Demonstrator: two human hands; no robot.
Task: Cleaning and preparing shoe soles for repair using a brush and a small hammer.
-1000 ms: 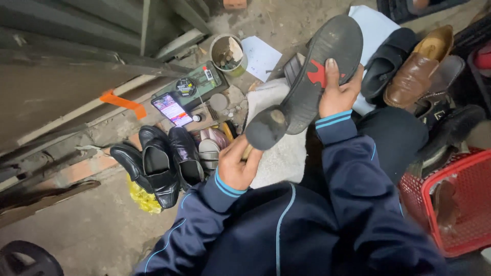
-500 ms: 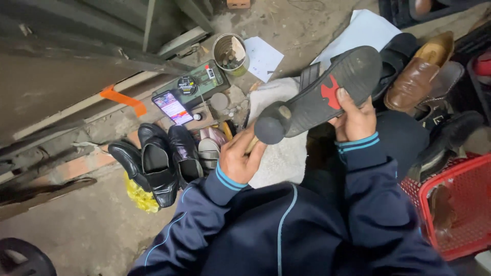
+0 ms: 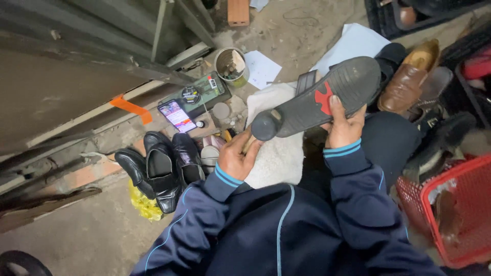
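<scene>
My right hand (image 3: 343, 129) grips a black heeled shoe (image 3: 319, 99) near its front and holds it sole up, almost level, above my lap. The sole has a red patch (image 3: 323, 97) in the middle, and the heel points left. My left hand (image 3: 237, 159) is closed around a light wooden handle (image 3: 249, 143) just under the shoe's heel; what is on the end of the handle is hidden. A white cloth (image 3: 279, 158) lies over my knee beneath both hands.
Black shoes (image 3: 162, 169) stand on the ground to the left, beside a yellow rag (image 3: 143, 205). A lit phone (image 3: 177, 116), a green box (image 3: 207, 92) and a tin can (image 3: 231, 64) lie beyond. A brown loafer (image 3: 409, 82) and a red basket (image 3: 456, 212) are on the right.
The shoe has swung down from steeply tilted to nearly level, and my right hand has dropped with it. My left hand stays under the heel.
</scene>
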